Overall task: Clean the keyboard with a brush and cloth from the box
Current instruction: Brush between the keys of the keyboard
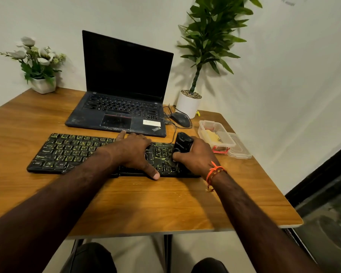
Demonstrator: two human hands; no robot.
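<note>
Right hand (pixel 195 154) fingers wrap the black brush (pixel 182 145) over the keyboard (pixel 67 152) right end; left hand (pixel 134 152) lies spread flat mid-keyboard, whose long axis runs leftward.

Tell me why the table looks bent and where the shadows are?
In the head view, the wide lens curves the table edges; the tall plant casts a soft shadow on the wall beside it; the right hand gripping the brush looks slightly blurred; the laptop screen is dark, without glare.
</note>
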